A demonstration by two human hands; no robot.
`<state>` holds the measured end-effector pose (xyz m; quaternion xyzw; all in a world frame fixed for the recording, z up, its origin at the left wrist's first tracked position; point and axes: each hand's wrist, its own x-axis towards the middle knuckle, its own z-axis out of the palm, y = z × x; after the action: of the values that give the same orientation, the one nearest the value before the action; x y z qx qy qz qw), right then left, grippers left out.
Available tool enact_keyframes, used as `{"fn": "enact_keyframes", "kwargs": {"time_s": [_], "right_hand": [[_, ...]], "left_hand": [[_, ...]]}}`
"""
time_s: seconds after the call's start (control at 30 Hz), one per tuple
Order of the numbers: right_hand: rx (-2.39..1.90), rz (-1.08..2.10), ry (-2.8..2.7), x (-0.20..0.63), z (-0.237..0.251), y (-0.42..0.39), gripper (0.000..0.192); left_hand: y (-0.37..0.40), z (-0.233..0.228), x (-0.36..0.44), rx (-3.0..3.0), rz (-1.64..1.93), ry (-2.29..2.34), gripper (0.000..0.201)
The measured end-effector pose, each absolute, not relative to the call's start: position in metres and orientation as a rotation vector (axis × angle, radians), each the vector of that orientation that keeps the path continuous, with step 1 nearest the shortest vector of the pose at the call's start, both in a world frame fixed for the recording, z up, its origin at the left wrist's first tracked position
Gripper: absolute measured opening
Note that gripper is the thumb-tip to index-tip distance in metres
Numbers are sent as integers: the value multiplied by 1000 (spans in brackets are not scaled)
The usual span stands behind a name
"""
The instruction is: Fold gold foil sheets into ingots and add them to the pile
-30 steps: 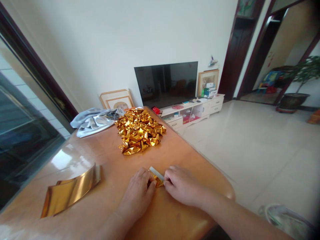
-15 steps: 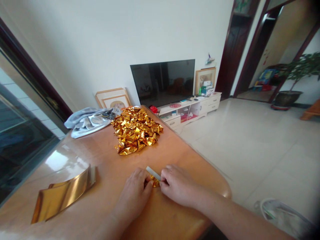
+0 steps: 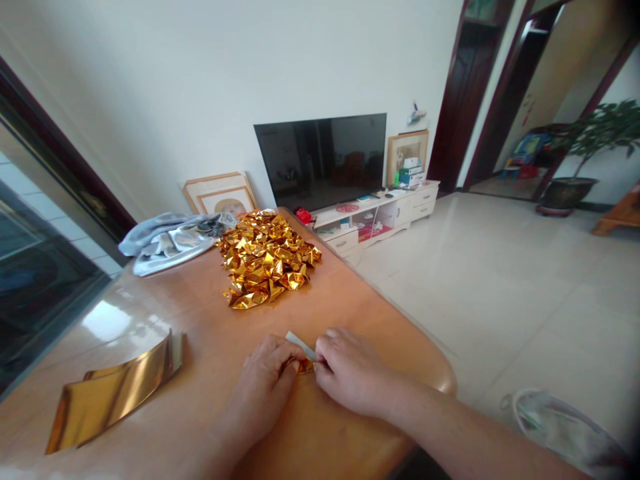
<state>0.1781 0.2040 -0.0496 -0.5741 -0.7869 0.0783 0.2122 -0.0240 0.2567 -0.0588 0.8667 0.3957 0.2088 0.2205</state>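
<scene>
Between my hands, low over the front of the wooden table [image 3: 350,300], is a small piece of gold foil paper [image 3: 306,367] with a pale strip showing along its far edge. My left hand [image 3: 267,373] pinches its left end, thumb against fingers. On the other end, my right hand [image 3: 345,367] is closed with curled fingers. Much of the paper is hidden behind my fingers. Farther up the table lies a heap of folded gold foil pieces [image 3: 267,260]. Flat, slightly curled gold foil sheets [image 3: 115,393] rest to the left of my left hand.
A bundle of grey cloth [image 3: 170,240] lies at the table's far left corner. Past the table stand a television [image 3: 325,160] and a low white cabinet [image 3: 385,217]. On the floor at the right is a lined waste bin [image 3: 555,420]. A potted plant [image 3: 570,193] stands farther back.
The view has shifted slightly, so everything sits a little further left. Both hands stay on the gold foil paper, and less of its gold part and pale strip shows between them.
</scene>
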Motion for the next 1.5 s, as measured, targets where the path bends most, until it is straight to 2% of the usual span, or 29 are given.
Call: {"fn": "enact_keyframes", "kwargs": {"time_s": [0.43,0.6,0.9,1.1,1.3,1.5], "right_hand": [[-1488,315,-2128,187,-46,196,8],[-1401,104,-2364,185,-34,184,21],[-1487,-280,-2518,183,-42,173,42],[-1489,-280,-2508,178,-30,168,28],[-1380,-261,-2585,168,-43,172,17],[-1298,-367,-2665,166,-42,176,15]], "left_hand": [[255,-58,-24,2372,577,1128,22],[254,-55,-24,2370,568,1145,20],[253,-53,-24,2380,554,1159,19],[251,-54,-24,2395,593,1162,20],[253,-55,-26,2377,595,1175,20],[260,-59,-34,2320,613,1030,33]]}}
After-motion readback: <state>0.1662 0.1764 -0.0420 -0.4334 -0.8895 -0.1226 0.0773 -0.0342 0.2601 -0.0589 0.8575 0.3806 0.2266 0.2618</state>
